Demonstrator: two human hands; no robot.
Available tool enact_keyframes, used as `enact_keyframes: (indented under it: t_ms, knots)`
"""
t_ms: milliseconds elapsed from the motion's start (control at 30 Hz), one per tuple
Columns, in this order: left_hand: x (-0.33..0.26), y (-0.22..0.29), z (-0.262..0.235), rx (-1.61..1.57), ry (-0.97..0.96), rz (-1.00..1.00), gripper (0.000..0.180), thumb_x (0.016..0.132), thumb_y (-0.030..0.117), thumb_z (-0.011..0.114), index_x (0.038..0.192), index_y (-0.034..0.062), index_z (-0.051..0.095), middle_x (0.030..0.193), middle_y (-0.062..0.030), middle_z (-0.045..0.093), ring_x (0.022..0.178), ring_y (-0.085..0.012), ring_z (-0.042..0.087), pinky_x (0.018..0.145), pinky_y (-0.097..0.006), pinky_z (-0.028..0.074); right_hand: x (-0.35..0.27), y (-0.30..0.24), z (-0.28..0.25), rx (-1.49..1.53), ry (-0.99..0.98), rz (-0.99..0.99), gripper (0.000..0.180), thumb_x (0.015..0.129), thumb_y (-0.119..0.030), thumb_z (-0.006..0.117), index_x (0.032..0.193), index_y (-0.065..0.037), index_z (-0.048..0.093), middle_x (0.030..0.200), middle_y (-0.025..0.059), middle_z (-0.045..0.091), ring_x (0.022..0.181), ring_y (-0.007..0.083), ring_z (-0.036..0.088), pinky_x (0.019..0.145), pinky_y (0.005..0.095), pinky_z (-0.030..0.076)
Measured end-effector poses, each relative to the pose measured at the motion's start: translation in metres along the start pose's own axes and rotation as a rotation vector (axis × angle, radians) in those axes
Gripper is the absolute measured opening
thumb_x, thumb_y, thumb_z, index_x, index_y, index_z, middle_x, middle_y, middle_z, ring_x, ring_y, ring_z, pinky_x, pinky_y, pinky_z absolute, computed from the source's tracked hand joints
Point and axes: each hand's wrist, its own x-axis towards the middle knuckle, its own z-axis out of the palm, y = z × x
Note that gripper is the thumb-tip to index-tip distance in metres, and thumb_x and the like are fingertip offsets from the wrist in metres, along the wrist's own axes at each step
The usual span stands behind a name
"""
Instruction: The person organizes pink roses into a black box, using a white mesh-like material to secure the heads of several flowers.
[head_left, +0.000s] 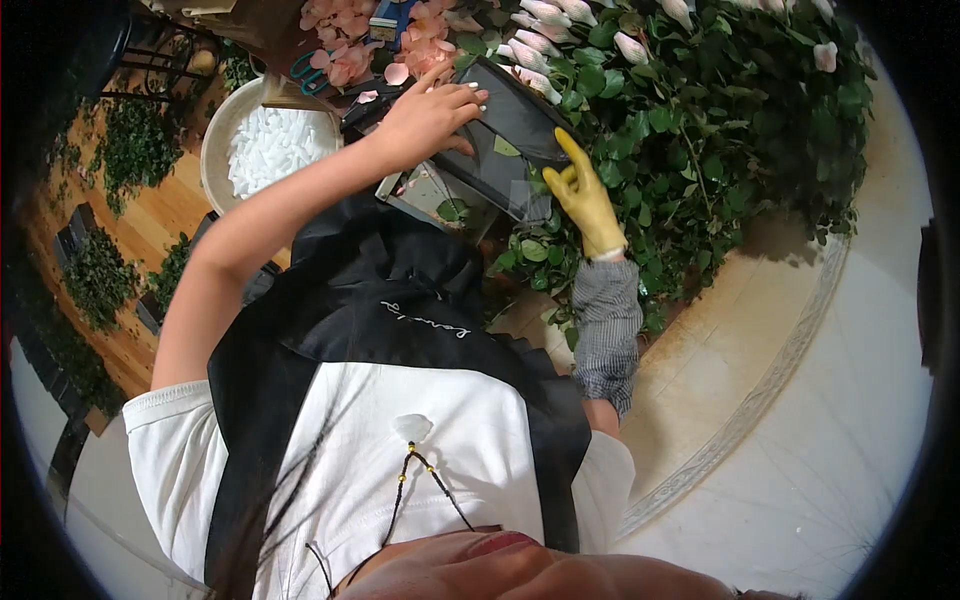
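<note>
A black, glossy sheet-like piece (520, 125), folded or box-shaped, lies slanted in front of me. A few green leaf bits lie on it. My left hand (430, 115), bare, rests over its left side with fingers spread. At its right edge is my right hand (588, 205) in a yellow glove, index finger stretched up and thumb apart from it. I cannot tell how firmly the glove touches the edge. Under the black piece shows a clear-sided, pale-edged container or surface (435, 195) with leaves on it.
Leafy rose stems (680, 150) are heaped at the right, with pink-white netted rose heads (530, 55) at the far side. Pink petals (345, 60), blue-handled scissors (308, 75) and a blue item (388, 20) lie beyond. A round tub (215, 165) of white tube-like pieces (275, 150) stands left.
</note>
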Motion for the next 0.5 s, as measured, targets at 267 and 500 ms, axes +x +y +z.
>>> enact_keyframes:
  t_ms: [267,500]
  knots:
    - [-0.012,-0.009,0.012,-0.090,0.116,-0.036,0.048,0.080,0.038,0.076,0.120,0.0140,0.064,0.142,0.0019,0.054,0.132,-0.0194,0.049,0.120,-0.049,0.026,0.025,-0.116,0.028,-0.240,0.118,-0.398,0.038,0.090,-0.018,0.068,0.126,-0.005,0.064,0.080,0.0163,0.068,0.071,0.0354,0.065,0.065,0.0439,0.052]
    - [-0.084,-0.034,0.034,-0.261,0.246,-0.645,0.054,0.093,0.038,0.064,0.132,0.0019,0.054,0.140,-0.0168,0.051,0.130,-0.0330,0.048,0.112,-0.045,0.035,0.040,-0.079,0.053,-0.449,-0.082,-0.482,0.053,0.085,-0.013,0.073,0.136,-0.007,0.058,0.070,0.0115,0.058,0.065,0.0300,0.058,0.061,0.0424,0.046]
